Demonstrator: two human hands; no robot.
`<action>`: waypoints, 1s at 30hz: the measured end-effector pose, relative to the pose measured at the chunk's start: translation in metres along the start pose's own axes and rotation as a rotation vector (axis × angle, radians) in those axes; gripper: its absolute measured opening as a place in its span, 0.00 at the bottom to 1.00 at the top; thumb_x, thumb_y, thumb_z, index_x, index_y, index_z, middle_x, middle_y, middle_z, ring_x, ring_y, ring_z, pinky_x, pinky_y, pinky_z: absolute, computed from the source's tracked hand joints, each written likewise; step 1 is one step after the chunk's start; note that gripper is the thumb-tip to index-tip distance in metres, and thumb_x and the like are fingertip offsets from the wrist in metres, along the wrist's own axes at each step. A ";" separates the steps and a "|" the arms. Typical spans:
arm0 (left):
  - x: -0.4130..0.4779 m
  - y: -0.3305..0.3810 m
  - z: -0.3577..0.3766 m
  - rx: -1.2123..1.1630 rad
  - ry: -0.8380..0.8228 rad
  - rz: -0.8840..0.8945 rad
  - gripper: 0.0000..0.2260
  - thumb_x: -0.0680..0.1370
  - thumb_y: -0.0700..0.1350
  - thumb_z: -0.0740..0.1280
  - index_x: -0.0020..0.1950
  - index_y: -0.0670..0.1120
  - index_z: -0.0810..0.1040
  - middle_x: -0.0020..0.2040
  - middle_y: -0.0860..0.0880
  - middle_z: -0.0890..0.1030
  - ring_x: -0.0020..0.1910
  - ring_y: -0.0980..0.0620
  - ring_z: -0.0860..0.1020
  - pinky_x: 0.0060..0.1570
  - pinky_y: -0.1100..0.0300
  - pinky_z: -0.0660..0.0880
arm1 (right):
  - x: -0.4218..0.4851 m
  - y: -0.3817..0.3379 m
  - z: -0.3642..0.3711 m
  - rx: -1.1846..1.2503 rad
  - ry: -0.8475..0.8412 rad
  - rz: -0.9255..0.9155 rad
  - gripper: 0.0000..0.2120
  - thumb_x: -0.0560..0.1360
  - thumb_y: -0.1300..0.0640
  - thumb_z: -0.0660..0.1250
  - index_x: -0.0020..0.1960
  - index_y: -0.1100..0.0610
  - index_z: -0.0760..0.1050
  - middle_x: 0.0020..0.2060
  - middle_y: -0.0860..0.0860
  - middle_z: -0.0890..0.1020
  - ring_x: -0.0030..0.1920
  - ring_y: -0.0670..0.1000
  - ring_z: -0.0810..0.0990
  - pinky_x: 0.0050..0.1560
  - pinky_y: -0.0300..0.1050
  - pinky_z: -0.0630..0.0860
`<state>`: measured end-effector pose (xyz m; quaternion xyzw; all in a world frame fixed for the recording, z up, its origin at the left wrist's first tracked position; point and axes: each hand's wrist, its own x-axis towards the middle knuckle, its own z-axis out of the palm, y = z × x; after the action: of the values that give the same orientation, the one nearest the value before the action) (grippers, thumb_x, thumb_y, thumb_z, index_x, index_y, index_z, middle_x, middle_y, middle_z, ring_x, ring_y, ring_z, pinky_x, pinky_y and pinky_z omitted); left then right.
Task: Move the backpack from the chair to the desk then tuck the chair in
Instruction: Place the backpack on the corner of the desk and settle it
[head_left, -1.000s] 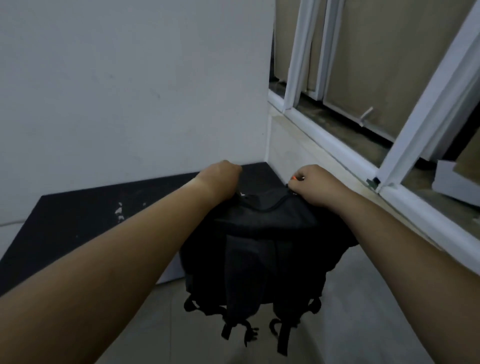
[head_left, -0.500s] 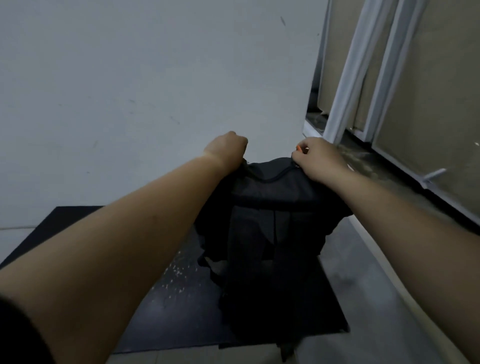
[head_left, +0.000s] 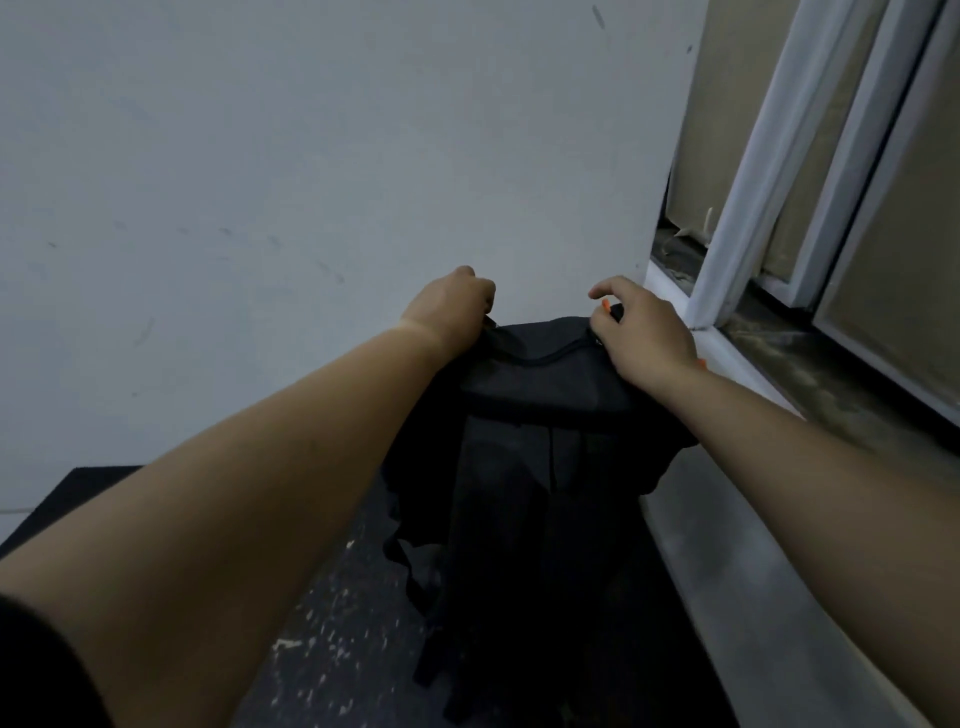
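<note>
A black backpack (head_left: 540, 467) stands upright on the dark speckled desk top (head_left: 322, 649), its straps hanging toward me. My left hand (head_left: 452, 306) is closed on the bag's top left corner. My right hand (head_left: 644, 332) rests on the top right corner by an orange zip pull, with its fingers partly lifted off the fabric. The chair is out of view.
A pale wall (head_left: 311, 182) rises directly behind the desk. To the right runs a grey ledge (head_left: 753, 597) under a white-framed window (head_left: 748, 171).
The backpack has gone from hanging off the desk's near edge to standing on the desk top, closer to the wall. My right hand's fingers have loosened.
</note>
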<state>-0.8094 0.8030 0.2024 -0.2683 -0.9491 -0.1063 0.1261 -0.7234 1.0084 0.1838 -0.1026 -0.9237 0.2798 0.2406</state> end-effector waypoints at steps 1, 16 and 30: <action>0.008 -0.004 0.004 0.003 0.007 -0.002 0.10 0.81 0.39 0.60 0.57 0.41 0.79 0.58 0.41 0.75 0.51 0.39 0.77 0.48 0.54 0.72 | 0.009 0.002 0.004 -0.004 0.006 -0.008 0.13 0.79 0.52 0.58 0.61 0.45 0.74 0.34 0.45 0.78 0.40 0.53 0.79 0.42 0.50 0.76; -0.094 -0.011 0.166 -0.210 0.185 0.021 0.12 0.78 0.40 0.64 0.60 0.44 0.80 0.53 0.42 0.77 0.42 0.39 0.79 0.37 0.50 0.76 | -0.099 0.107 0.115 0.017 0.064 0.069 0.11 0.80 0.52 0.61 0.61 0.47 0.74 0.52 0.51 0.84 0.48 0.57 0.83 0.46 0.51 0.79; -0.273 0.034 0.315 0.056 -0.449 -0.003 0.31 0.77 0.60 0.53 0.78 0.49 0.63 0.82 0.42 0.45 0.80 0.38 0.41 0.76 0.39 0.44 | -0.283 0.197 0.177 -0.381 -0.541 0.000 0.32 0.76 0.43 0.63 0.77 0.52 0.63 0.80 0.57 0.54 0.79 0.60 0.52 0.78 0.59 0.55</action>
<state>-0.6237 0.7843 -0.1715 -0.2802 -0.9564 -0.0177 -0.0811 -0.5571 0.9957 -0.1655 -0.0679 -0.9899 0.1189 -0.0371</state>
